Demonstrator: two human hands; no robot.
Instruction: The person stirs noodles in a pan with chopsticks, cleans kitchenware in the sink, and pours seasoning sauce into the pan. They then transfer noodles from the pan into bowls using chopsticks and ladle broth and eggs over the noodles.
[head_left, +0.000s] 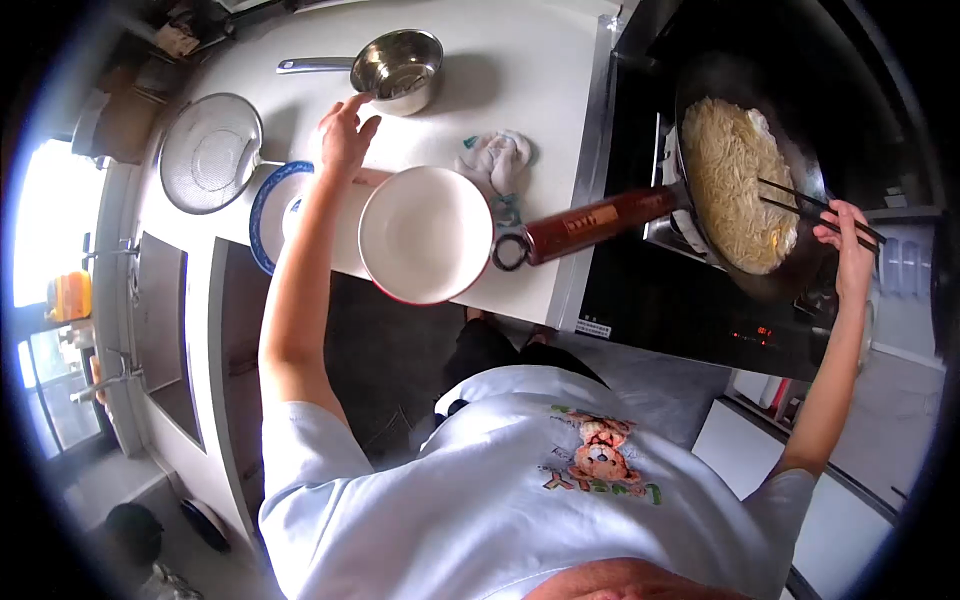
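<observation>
My left hand (347, 137) reaches over the counter with fingers apart, close beside the rim of a small steel saucepan (398, 75); whether a fingertip touches it I cannot tell. In my right hand (848, 238) is a pair of black chopsticks (806, 201), their tips in a mass of pale noodles (735, 185). The noodles lie in a dark wok (806, 170) on the stove, with something white at their edge. Its reddish-brown handle (605, 222) points left over the counter edge.
A white bowl (425, 235) sits at the counter's front edge. Left of it are a blue-rimmed plate (268, 218), partly behind my arm, and a mesh strainer (210, 153). A crumpled cloth (498, 158) lies near the wok handle. The black stove (625, 290) shows a red display.
</observation>
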